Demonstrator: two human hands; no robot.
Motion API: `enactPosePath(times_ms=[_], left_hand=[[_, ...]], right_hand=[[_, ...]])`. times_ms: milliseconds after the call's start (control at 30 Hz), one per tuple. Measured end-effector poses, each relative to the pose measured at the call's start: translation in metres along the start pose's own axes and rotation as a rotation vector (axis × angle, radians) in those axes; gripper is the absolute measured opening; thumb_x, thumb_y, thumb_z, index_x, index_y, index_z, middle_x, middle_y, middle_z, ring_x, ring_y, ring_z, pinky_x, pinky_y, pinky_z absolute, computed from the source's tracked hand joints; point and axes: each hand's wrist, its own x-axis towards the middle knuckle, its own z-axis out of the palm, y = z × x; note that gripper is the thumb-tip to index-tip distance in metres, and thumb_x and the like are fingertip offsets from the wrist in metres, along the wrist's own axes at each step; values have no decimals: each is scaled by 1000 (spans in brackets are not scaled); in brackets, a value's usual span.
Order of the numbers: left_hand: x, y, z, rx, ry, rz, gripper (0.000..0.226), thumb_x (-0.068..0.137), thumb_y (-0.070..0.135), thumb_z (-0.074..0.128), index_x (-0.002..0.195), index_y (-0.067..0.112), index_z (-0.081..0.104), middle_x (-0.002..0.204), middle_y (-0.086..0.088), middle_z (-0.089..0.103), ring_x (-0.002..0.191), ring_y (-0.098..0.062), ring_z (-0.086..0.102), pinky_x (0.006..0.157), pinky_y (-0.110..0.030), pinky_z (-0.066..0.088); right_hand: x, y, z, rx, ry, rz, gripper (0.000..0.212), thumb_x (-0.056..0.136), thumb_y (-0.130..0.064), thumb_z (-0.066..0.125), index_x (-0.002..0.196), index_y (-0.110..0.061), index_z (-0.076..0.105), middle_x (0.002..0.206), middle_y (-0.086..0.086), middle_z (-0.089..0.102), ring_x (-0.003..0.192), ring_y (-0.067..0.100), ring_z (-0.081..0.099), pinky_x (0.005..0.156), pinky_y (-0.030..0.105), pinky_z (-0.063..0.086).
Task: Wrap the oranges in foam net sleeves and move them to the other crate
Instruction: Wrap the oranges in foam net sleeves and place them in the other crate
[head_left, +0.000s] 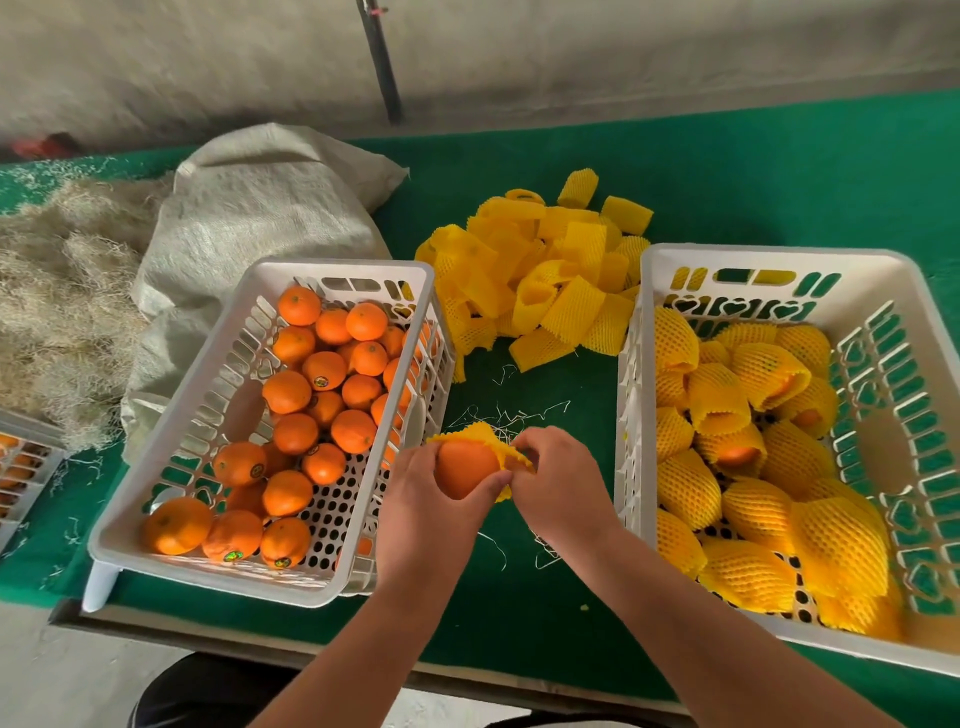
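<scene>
Between the two white plastic crates, above the green desk (519, 613), the round smooth-skinned orange (462, 470) looks firm and fairly hefty, the yellow foam net sleeve (480, 435) soft, stretchy — likely easy to tear. The left hand (431, 499) cups the fruit from below; the right hand (558, 480) pinches the sleeve's rim, wrist bent inward. Best to grip the net at its edge.
</scene>
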Motion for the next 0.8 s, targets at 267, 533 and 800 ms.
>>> enactPosePath(times_ms=[267, 533, 800], left_hand=[[-1, -1, -3, 18, 18, -13, 74, 74, 82, 65, 128, 34, 49, 117, 12, 47, 92, -10, 53, 65, -13, 40], [0, -8, -8, 51, 81, 70, 67, 72, 37, 89, 124, 20, 51, 130, 3, 43, 95, -20, 55, 61, -20, 44], [-4, -14, -19, 108, 182, 328, 73, 69, 34, 91, 122, 16, 44, 131, -3, 45, 113, -38, 59, 68, -42, 59]], right_hand=[[-16, -9, 3, 72, 169, -182, 11, 99, -21, 61, 92, -29, 57, 83, -17, 53, 75, 3, 55, 59, 14, 40], [-41, -14, 10, 131, 193, -358, 15, 100, -38, 56, 99, -25, 63, 93, -16, 54, 78, 6, 57, 59, 25, 54], [-25, -13, -3, 348, 68, -227, 66, 76, -76, 72, 124, -37, 50, 144, -20, 41, 140, 8, 42, 105, 28, 46]])
